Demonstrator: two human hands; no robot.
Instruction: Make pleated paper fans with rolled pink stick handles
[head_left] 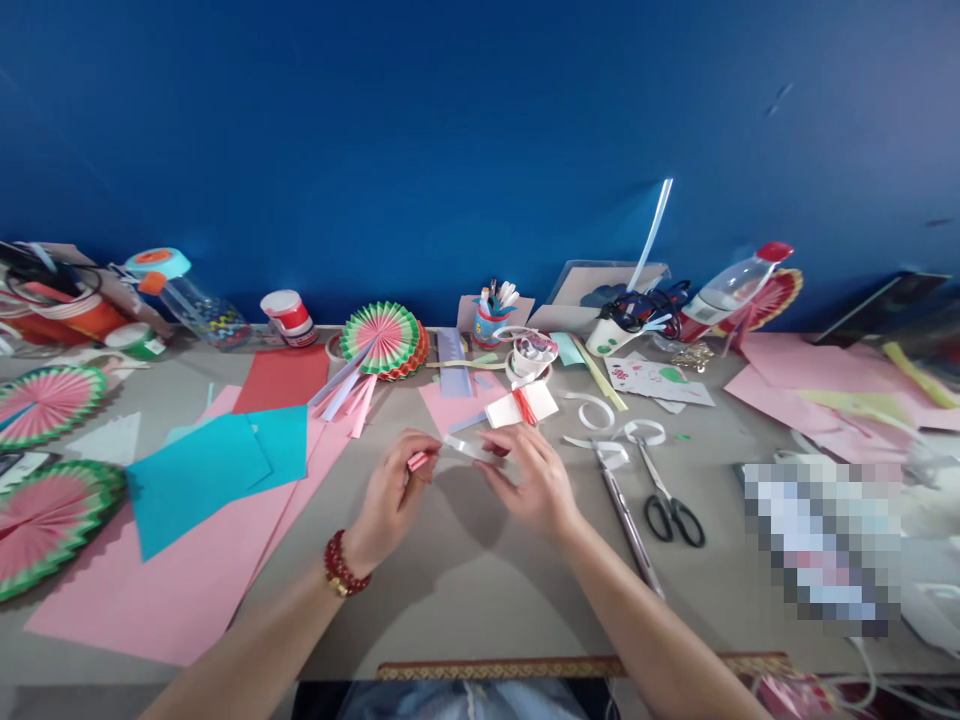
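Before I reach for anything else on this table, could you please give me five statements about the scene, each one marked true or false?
1. The right hand holds a white strip. True.
2. The left hand holds nothing. False: it holds a small red-and-white piece.
3. The red bracelet is on the right wrist. False: it is on the left one.
4. The black-handled scissors lie on the table, apart from both hands. True.
5. The blue-green sheets lie fully underneath the pink paper. False: they lie partly over it.
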